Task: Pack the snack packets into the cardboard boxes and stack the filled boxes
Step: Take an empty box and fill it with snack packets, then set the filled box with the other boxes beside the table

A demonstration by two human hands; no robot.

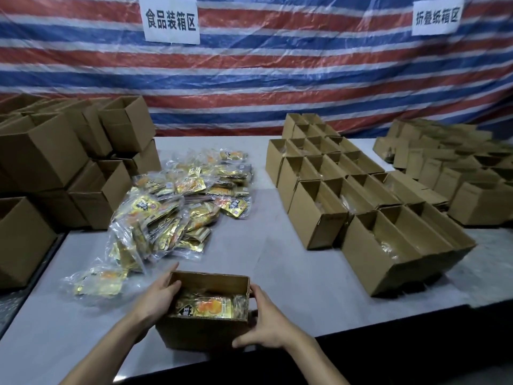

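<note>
The bench (pixel 277 232) is long and covered in a pale grey, faintly marbled sheet with a dark front edge. Behind it the whole wall is hung with a red, white and blue striped tarpaulin (pixel 277 79) under clear plastic, with two white paper signs (pixel 169 19) bearing Chinese characters.

At the near edge, about the middle, stands an open cardboard box (pixel 205 332) with a yellow-orange snack packet (pixel 208 307) lying flat inside. Both hands are on it: the left hand (pixel 158 298) holds the left wall, fingers curled over its rim, and the right hand (pixel 266 326) grips the near right corner, thumb up at the rim.

Just beyond, toward the left, lies a loose pile of snack packets (pixel 180 201) in clear wrapping, one packet strayed near the box. Along the left edge brown boxes (pixel 41 162) are stacked in tiers; on the right side rows of open boxes (pixel 319 218) sit touching, running back to the far edge – more boxes (pixel 444 162) crowd the far right corner
</note>
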